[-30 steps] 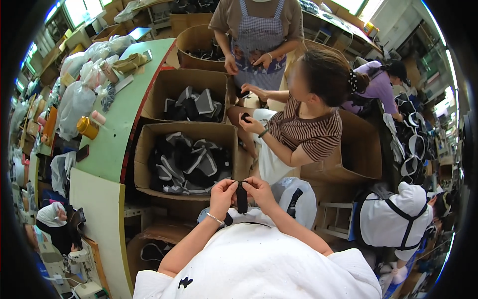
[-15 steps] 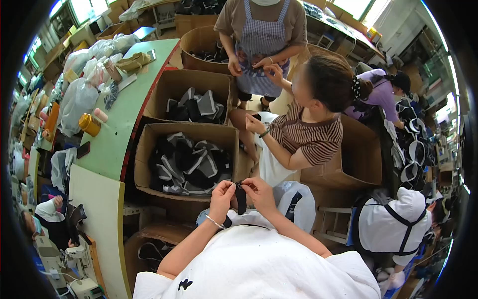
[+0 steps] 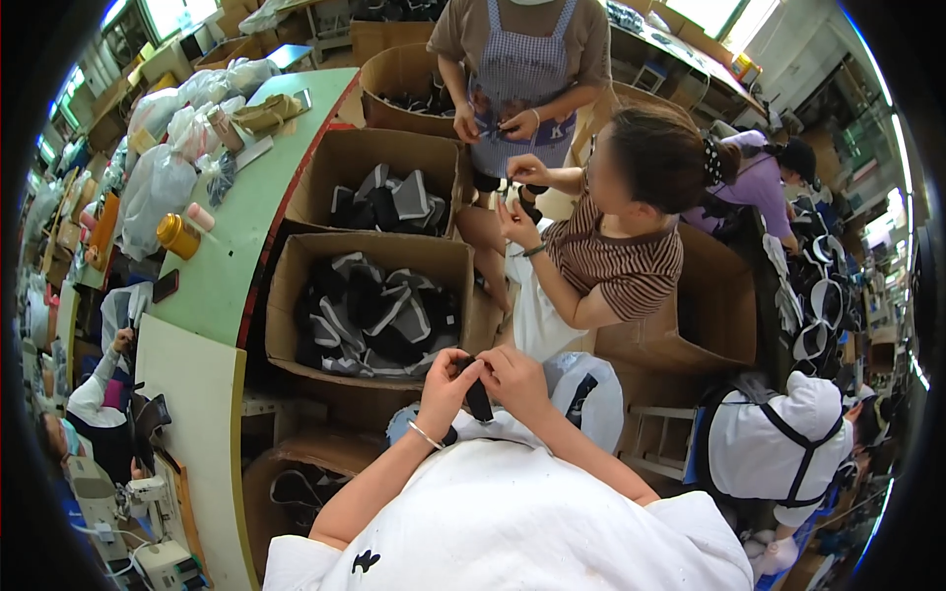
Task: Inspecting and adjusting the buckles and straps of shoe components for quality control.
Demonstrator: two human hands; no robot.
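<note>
Head view: just nearside of the near box (image 3: 289,307), black strip (image 3: 478,401) is being pinched at its top by left hand (image 3: 445,387) and right hand (image 3: 516,382) together, lower end hanging, probably for finer control.

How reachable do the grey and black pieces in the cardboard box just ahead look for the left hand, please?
Probably yes: the pieces lie in an open-topped box, with the left hand near its closest right corner, though busy holding a black strip.
</note>
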